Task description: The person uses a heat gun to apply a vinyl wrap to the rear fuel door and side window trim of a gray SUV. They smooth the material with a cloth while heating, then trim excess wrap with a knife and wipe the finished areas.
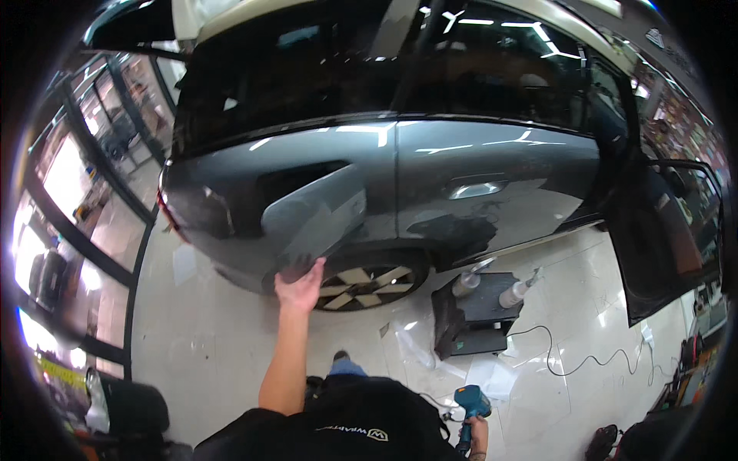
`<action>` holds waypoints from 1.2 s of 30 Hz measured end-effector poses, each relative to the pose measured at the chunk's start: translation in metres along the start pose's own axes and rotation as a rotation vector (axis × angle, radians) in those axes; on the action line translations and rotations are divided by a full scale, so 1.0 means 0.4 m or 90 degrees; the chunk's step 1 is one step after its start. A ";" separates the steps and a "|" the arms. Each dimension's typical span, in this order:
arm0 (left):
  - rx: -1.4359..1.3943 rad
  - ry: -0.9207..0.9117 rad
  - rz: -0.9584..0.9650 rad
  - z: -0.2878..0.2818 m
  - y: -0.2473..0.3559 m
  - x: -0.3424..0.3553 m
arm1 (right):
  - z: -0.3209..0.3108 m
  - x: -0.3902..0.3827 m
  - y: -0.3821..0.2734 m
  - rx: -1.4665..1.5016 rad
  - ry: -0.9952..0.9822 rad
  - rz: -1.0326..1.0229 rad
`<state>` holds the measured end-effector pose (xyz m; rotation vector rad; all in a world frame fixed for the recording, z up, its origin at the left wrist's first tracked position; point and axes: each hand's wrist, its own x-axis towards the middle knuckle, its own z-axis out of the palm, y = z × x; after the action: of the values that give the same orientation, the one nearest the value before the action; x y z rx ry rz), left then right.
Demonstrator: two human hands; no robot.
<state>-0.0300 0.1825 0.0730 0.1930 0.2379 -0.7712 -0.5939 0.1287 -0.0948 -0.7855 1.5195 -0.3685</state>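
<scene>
The left hand [298, 290] is raised to the lower part of a glossy dark-grey car body [438, 165], beside the left edge of a black wheel with broad pale spokes [361, 289]; whether its grip is spread or pinching something, I cannot tell. Near the lower edge of the view, the right hand [478, 436] has its grip wrapped around the handle of a teal-and-black, pistol-shaped power tool [471, 399], well apart from the car. Between tool and car, a black, boxy stand [480, 307] carries two greyish-white bottles [465, 285] on the pale tiled floor [231, 338]
</scene>
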 end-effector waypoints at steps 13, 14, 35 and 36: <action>0.569 0.044 0.204 0.117 0.062 0.269 | 0.018 0.020 0.109 0.272 0.085 -0.006; 0.639 0.048 0.231 0.166 0.008 0.246 | 0.014 0.031 0.110 0.284 0.099 0.001; 1.240 -0.096 -0.044 0.177 0.215 0.103 | 0.047 0.070 -0.094 0.145 -0.063 0.090; 1.270 -0.121 -0.144 0.121 0.227 0.049 | 0.030 0.046 -0.096 0.076 -0.047 0.109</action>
<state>0.0546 0.2205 0.1215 1.9756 -0.8046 -0.9965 -0.5715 0.0919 -0.0846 -0.5645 1.4694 -0.2973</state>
